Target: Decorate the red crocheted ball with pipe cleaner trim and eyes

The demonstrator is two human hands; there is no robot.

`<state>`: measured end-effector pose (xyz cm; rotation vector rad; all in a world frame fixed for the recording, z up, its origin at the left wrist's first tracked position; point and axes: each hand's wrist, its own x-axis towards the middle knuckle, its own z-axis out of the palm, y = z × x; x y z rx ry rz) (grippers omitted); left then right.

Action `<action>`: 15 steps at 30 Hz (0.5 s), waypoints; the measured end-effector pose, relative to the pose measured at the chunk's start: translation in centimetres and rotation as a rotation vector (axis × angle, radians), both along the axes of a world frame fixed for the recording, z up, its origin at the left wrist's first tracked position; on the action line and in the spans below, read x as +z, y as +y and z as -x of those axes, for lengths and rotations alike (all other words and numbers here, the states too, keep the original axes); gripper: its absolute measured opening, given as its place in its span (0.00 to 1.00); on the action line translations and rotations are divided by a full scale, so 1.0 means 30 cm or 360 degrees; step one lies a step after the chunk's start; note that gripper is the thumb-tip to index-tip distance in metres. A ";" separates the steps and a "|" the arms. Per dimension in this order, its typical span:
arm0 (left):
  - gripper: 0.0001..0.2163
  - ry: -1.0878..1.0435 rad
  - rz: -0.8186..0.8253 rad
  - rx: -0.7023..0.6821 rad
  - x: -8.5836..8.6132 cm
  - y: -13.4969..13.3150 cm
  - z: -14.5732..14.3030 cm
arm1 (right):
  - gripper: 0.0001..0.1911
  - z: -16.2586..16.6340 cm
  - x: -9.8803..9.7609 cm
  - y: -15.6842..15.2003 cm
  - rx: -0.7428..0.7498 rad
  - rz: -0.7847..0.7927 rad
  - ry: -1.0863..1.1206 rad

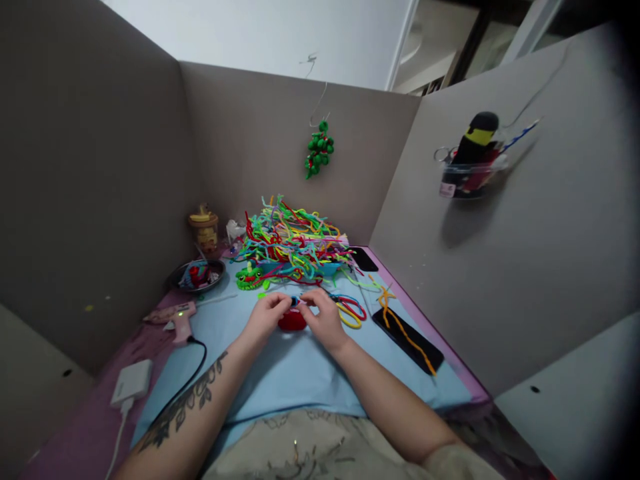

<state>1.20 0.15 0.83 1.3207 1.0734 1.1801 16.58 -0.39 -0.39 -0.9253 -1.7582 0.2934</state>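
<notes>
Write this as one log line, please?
left hand: at small blue piece; right hand: at same piece; grip: unclear; nearby: red item, glue gun

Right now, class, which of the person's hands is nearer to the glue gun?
The left. The left hand is to the right of the glue gun, apart from it; the right hand is farther off, beyond the left one.

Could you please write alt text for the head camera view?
A person's left hand pinches a small dark piece, the right hand close beside it, with a red object near them over a blue cloth. Behind lies a heap of colourful fuzzy stems; a pink glue gun lies left, a black phone right.
</notes>
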 end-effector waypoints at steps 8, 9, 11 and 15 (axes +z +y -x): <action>0.10 0.0064 -0.0008 -0.0255 0.025 -0.022 0.003 | 0.06 -0.035 0.013 0.000 0.0289 0.0200 0.0112; 0.10 0.0074 -0.0017 -0.0284 0.027 -0.024 0.005 | 0.05 -0.037 0.014 0.002 0.0314 0.0205 0.0114; 0.10 0.0093 -0.0027 -0.0323 0.027 -0.026 0.009 | 0.04 -0.038 0.012 0.004 0.0338 0.0200 0.0127; 0.12 0.0118 -0.0031 -0.0418 0.024 -0.024 0.013 | 0.03 -0.041 0.006 0.006 0.0362 0.0156 0.0144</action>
